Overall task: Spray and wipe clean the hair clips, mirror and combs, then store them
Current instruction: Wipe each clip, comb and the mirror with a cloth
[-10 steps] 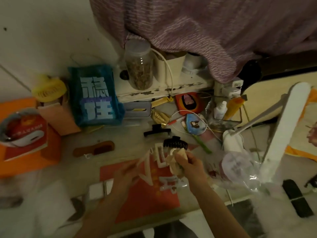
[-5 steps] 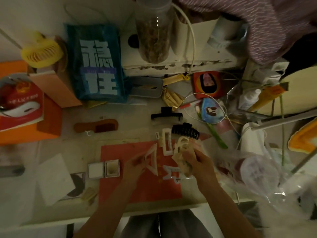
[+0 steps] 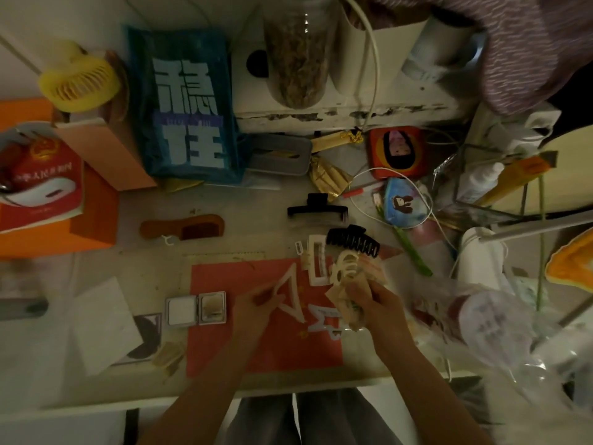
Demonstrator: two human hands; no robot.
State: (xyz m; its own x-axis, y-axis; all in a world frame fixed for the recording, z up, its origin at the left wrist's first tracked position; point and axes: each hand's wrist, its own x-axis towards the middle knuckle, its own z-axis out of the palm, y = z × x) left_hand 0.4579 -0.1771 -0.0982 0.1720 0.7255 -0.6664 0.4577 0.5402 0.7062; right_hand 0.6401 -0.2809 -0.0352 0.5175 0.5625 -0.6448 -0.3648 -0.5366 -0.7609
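Note:
My left hand (image 3: 253,303) pinches a cream triangular hair clip (image 3: 290,293) over the red mat (image 3: 256,345). My right hand (image 3: 378,306) grips a crumpled beige wipe (image 3: 345,303) together with a cream round clip (image 3: 345,268). A cream rectangular clip (image 3: 316,264) and a black claw clip (image 3: 353,240) lie just above the hands. Another black claw clip (image 3: 316,210) sits farther back. A pale star-shaped clip (image 3: 324,321) lies on the mat. The open compact mirror (image 3: 195,308) is left of the mat, and a brown wooden comb (image 3: 183,228) lies at mid-left.
A blue bag (image 3: 189,107), a yellow fan (image 3: 80,81), an orange box (image 3: 48,200) and a jar (image 3: 298,49) crowd the back. Cables, bottles and a white lamp base (image 3: 481,255) fill the right. A plastic bag (image 3: 494,322) lies by my right hand. White paper (image 3: 102,322) lies near the left front edge.
The camera tilted down and closer to the desk. My right hand has lowered slightly with the wipe and round clip; my left hand keeps holding the triangular clip.

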